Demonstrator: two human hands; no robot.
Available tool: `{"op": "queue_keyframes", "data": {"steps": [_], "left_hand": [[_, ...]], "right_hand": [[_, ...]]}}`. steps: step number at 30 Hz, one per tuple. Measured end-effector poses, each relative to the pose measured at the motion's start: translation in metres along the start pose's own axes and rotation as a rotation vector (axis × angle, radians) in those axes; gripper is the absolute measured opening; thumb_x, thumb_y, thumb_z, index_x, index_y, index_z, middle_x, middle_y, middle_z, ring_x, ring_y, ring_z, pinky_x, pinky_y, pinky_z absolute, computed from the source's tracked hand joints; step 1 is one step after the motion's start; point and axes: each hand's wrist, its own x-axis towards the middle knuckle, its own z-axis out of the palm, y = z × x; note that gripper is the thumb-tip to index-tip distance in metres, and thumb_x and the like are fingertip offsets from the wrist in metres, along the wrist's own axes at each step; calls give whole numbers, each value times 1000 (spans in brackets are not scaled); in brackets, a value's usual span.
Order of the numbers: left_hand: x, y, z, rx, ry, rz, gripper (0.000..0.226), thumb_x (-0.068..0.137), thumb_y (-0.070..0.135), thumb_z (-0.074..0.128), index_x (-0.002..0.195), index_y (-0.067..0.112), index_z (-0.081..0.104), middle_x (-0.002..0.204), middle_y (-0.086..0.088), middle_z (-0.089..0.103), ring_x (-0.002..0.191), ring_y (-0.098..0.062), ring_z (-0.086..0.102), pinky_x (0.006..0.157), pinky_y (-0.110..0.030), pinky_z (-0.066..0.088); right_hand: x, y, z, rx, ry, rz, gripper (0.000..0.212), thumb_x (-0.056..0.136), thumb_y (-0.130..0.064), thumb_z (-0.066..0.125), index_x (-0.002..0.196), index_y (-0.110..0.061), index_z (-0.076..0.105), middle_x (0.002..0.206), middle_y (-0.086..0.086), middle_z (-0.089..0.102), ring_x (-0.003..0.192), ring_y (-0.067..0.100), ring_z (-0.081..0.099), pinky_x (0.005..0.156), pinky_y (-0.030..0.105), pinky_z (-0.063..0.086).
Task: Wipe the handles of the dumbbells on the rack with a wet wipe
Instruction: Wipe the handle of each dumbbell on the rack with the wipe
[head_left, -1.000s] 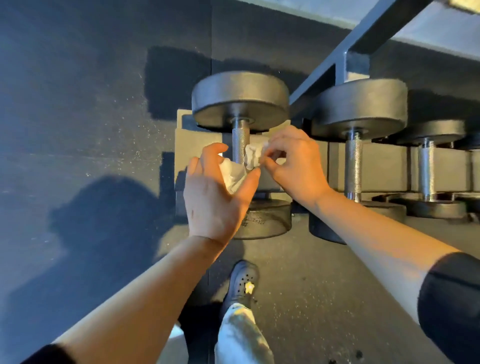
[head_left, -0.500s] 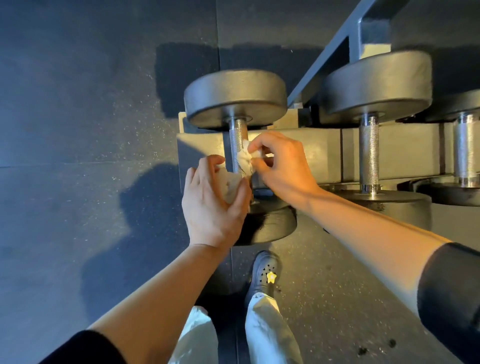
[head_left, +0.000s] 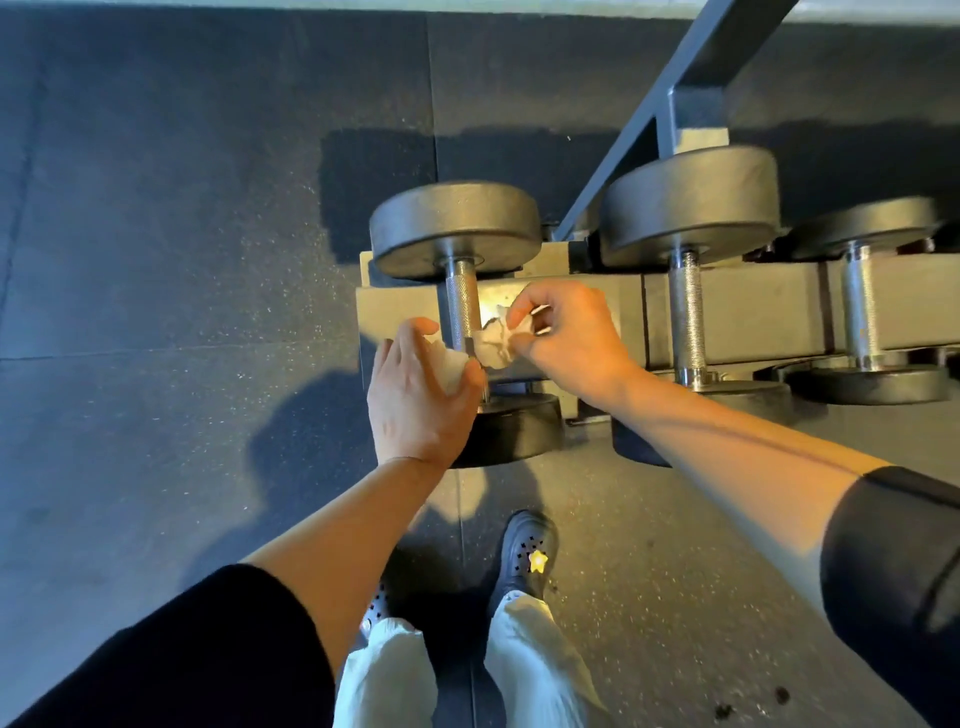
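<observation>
The leftmost dumbbell (head_left: 457, 228) lies on the rack (head_left: 753, 317) with its knurled steel handle (head_left: 461, 306) pointing toward me. A white wet wipe (head_left: 491, 345) is looped round the lower part of that handle. My left hand (head_left: 415, 405) grips one end of the wipe on the handle's left side. My right hand (head_left: 566, 338) pinches the other end on the right side. The lower stretch of the handle is hidden by the wipe and my left hand. A second dumbbell (head_left: 691, 202) and a third dumbbell (head_left: 862, 228) lie further right, handles bare.
A slanted steel rack post (head_left: 670, 104) rises behind the dumbbells. Dark speckled rubber flooring (head_left: 182, 260) spreads to the left and below. My two dark shoes (head_left: 524, 556) and pale trouser legs stand just in front of the rack.
The view has pulled back and shifted, so the rack sits more to the right. Both hands keep hold of the wipe, now lower on the handle, with more knurling bare above.
</observation>
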Motion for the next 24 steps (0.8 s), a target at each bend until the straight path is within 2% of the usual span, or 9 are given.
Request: {"op": "queue_keyframes", "data": {"steps": [2, 4, 7, 9, 14, 17, 19, 21, 24], "left_hand": [[1, 15, -10, -57, 12, -15, 39, 81, 27, 69, 111, 8, 53, 93, -1, 52, 86, -14, 42, 71, -31, 37], [7, 34, -28, -125, 42, -14, 37, 80, 21, 69, 111, 12, 52, 92, 3, 50, 83, -14, 44, 71, -30, 36], [28, 61, -65, -152, 13, 56, 41, 78, 11, 66, 115, 14, 49, 97, -6, 59, 85, -20, 52, 69, -23, 32], [42, 76, -98, -179, -1, 117, 44, 77, 5, 64, 117, 13, 48, 101, -10, 59, 88, -24, 53, 69, -24, 34], [59, 110, -198, -193, -42, 283, 50, 78, -2, 58, 125, 13, 48, 111, -10, 57, 100, -25, 51, 78, -29, 39], [65, 122, -247, -178, -7, 373, 56, 77, -5, 55, 130, 12, 47, 118, -9, 57, 108, -28, 52, 89, -37, 43], [69, 129, -272, -209, -17, 370, 62, 78, -6, 54, 135, 14, 42, 123, -10, 55, 110, -30, 52, 92, -43, 46], [75, 137, -291, -254, -33, 378, 67, 79, -5, 54, 140, 19, 37, 121, -8, 55, 106, -32, 55, 88, -50, 50], [90, 148, -310, -266, -31, 431, 69, 84, -2, 56, 144, 22, 31, 116, -4, 54, 100, -30, 56, 83, -52, 52]], "right_hand": [[-4, -19, -18, -29, 27, -26, 24, 68, 4, 68, 76, -18, 63, 80, -3, 64, 69, 18, 60, 61, 31, 51], [-8, -40, -37, -56, 79, -54, 26, 67, 5, 68, 78, -17, 60, 75, -8, 60, 65, 15, 57, 58, 24, 45], [-12, -72, -62, -26, 176, -71, 34, 65, 6, 68, 90, -14, 57, 82, 2, 62, 75, 22, 61, 65, 36, 52], [-13, -99, -75, 1, 221, -91, 39, 65, 6, 68, 95, -16, 55, 88, 6, 62, 81, 25, 62, 71, 42, 53], [-18, -197, -104, 3, 352, -218, 34, 66, 2, 68, 91, -20, 60, 89, 2, 63, 84, 22, 62, 73, 45, 53], [-21, -256, -116, -15, 391, -309, 31, 69, 4, 66, 96, -11, 61, 90, 4, 62, 83, 23, 61, 72, 41, 51], [-22, -286, -124, -14, 399, -343, 30, 71, 4, 65, 97, -10, 60, 92, 6, 61, 82, 23, 60, 72, 37, 50], [-20, -307, -131, -43, 417, -359, 29, 73, 3, 66, 97, -11, 59, 92, 5, 61, 81, 20, 58, 72, 31, 48], [-11, -326, -141, -65, 447, -348, 25, 77, -1, 68, 98, -12, 60, 92, 2, 61, 79, 14, 55, 67, 24, 46]]}}
